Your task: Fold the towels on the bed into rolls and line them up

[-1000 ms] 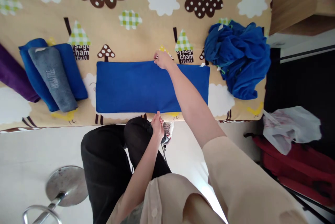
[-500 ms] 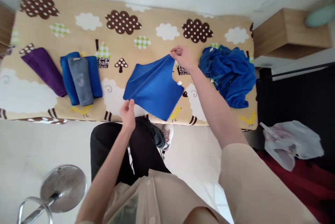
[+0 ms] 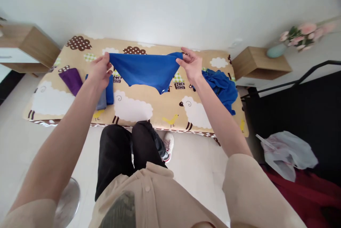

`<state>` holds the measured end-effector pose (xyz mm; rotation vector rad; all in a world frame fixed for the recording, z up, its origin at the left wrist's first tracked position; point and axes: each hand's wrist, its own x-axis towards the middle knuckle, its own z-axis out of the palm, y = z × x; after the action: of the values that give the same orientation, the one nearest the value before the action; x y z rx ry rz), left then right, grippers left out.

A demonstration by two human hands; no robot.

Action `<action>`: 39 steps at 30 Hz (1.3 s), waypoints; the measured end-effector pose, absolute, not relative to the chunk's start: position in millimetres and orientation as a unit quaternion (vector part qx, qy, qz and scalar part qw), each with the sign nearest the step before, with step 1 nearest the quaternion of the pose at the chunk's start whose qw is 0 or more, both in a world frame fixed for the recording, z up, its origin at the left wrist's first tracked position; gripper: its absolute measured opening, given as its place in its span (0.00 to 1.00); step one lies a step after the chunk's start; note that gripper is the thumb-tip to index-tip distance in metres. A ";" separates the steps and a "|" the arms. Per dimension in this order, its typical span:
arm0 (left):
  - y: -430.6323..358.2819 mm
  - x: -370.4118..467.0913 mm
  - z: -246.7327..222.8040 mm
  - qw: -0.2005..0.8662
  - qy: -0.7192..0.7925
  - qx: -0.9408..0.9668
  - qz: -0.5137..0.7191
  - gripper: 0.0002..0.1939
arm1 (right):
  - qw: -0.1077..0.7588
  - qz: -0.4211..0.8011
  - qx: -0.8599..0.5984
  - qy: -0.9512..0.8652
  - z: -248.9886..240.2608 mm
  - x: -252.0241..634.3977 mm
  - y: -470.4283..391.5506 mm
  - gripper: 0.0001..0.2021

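A blue towel (image 3: 144, 69) hangs stretched between my two hands above the patterned bedspread, its top edge nearly straight and its lower part drooping. My left hand (image 3: 99, 71) pinches its left corner. At the other corner my right hand (image 3: 191, 65) grips the cloth between thumb and fingers, some fingers raised. A crumpled heap of blue cloth (image 3: 221, 89) lies just right of my right hand. Below my left hand, partly hidden by my forearm, are a rolled purple towel (image 3: 71, 79), a grey-blue roll (image 3: 102, 100) and a blue roll (image 3: 109, 91).
The bedspread (image 3: 133, 109) with sheep and clouds covers a low bed against a white wall. Wooden nightstands flank it, left (image 3: 34, 43) and right (image 3: 255, 62), the right one with a flower vase (image 3: 277, 51). A white plastic bag (image 3: 290, 151) and a metal stool base (image 3: 69, 199) are nearer me.
Both hands have lifted the blue towel and spread it apart; the left hand moved up and left. The towel now hangs where it slanted before. My view has tilted upward.
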<state>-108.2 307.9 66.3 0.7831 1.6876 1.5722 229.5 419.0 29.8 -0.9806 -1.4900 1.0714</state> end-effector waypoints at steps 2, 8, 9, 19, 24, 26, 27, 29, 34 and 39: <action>304.2 -108.3 83.9 0.352 0.646 0.286 0.614 0.20 | 0.518 0.421 -0.401 -0.627 42.6 232.8 408.2 0.33; 284.1 -110.8 113.2 0.343 0.618 0.337 0.622 0.15 | 0.545 0.384 -0.446 -0.597 59.1 246.2 388.5 0.23; 279.5 -112.1 114.4 0.346 0.615 0.348 0.617 0.14 | 0.540 0.393 -0.453 -0.590 59.6 249.8 383.8 0.23; 243.9 -111.1 102.1 0.415 0.681 0.353 0.489 0.08 | 0.458 0.569 -0.493 -0.472 41.2 296.0 329.8 0.26; 287.1 -119.0 62.5 0.414 0.709 0.350 0.451 0.07 | 0.438 0.564 -0.523 -0.466 4.8 289.6 364.1 0.24; 315.4 -124.0 40.3 0.405 0.706 0.355 0.460 0.08 | 0.448 0.543 -0.536 -0.467 -11.7 277.2 389.6 0.24; 329.6 -125.7 30.0 0.396 0.706 0.359 0.465 0.08 | 0.456 0.527 -0.541 -0.471 -18.4 270.0 402.9 0.24; 354.2 -126.8 13.5 0.369 0.703 0.374 0.480 0.09 | 0.479 0.483 -0.550 -0.485 -27.0 256.1 427.2 0.24; 373.3 -121.3 -7.7 0.329 0.626 0.410 0.576 0.14 | 0.534 0.350 -0.556 -0.533 -31.7 247.9 445.2 0.16; 338.6 -123.5 -72.4 0.316 0.602 0.422 0.600 0.17 | 0.556 0.309 -0.530 -0.561 -78.4 270.7 403.0 0.15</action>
<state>-123.5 338.6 -72.4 1.1116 1.5848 1.5811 270.7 403.0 -78.4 -1.2506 -1.3255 0.7289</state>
